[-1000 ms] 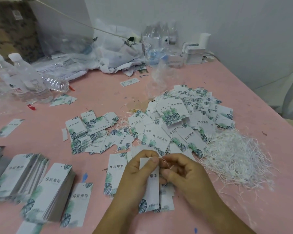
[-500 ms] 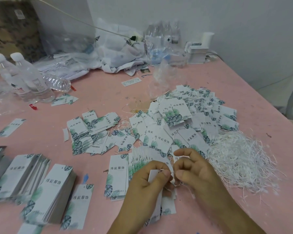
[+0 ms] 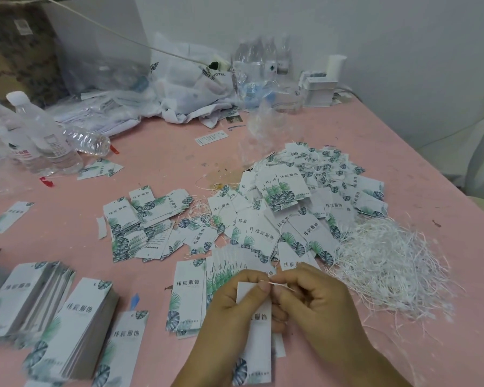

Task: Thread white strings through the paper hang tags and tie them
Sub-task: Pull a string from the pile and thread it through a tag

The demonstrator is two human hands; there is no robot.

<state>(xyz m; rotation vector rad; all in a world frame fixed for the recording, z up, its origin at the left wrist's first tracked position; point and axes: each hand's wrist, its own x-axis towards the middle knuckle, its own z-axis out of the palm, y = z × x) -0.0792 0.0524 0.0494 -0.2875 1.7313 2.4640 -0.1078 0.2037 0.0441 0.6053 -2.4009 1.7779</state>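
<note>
My left hand [image 3: 232, 308] grips a long white hang tag [image 3: 256, 339] printed with green leaves, thumb pressed near its top edge. My right hand [image 3: 316, 305] pinches a thin white string [image 3: 280, 284] right at the tag's top, where the two hands meet. The hole itself is hidden by my fingers. A loose heap of white strings [image 3: 389, 263] lies just right of my hands. A big pile of tags with strings in them [image 3: 299, 202] spreads behind, and a fanned bunch of tags [image 3: 235, 263] sits directly beyond my left hand.
Neat stacks of tags [image 3: 76, 325] stand at the lower left on the pink table [image 3: 157, 169]. Water bottles [image 3: 37, 135] are at the far left, crumpled plastic bags [image 3: 185, 90] and small boxes [image 3: 319, 90] along the back wall. The table edge runs down the right.
The tag has come back upright in my left hand. My right hand has closed in on its top with the string pinched, after being slightly apart half a second ago.
</note>
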